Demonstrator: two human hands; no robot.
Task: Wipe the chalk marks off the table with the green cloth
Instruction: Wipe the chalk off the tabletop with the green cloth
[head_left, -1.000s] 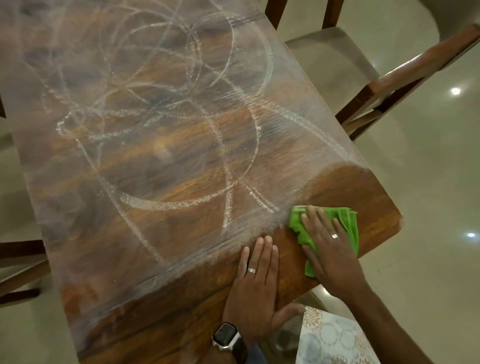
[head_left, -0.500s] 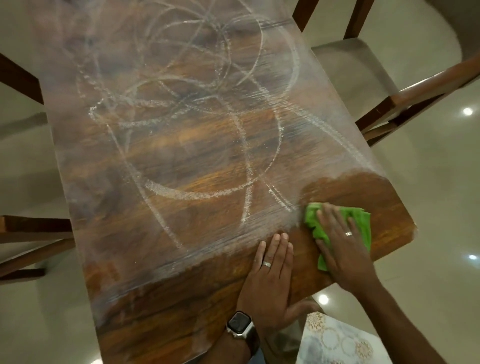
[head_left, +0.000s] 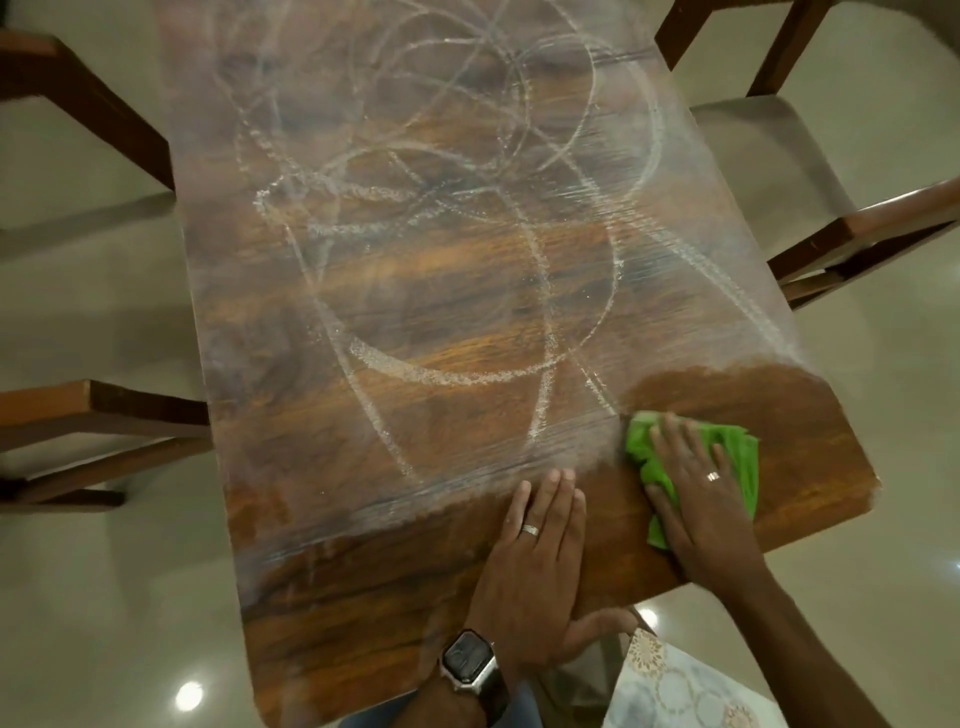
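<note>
Where the table (head_left: 363, 597) ends nearest the person, the left hand (head_left: 535, 577) lies flat, fingers straight, holding nothing; just right of it the right hand (head_left: 701, 499) presses the green cloth (head_left: 737, 457) flat under spread fingers. Chalk marks (head_left: 441, 374) run lengthwise beyond both hands, the right hand nearer.

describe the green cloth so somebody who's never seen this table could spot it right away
Start at the long wooden table scrawled with white chalk marks. Go to its near right corner, where the wood is already wiped clean. The green cloth lies crumpled there under the right hand, whose flat fingers press it down; it is the only bright green thing in view.
</note>
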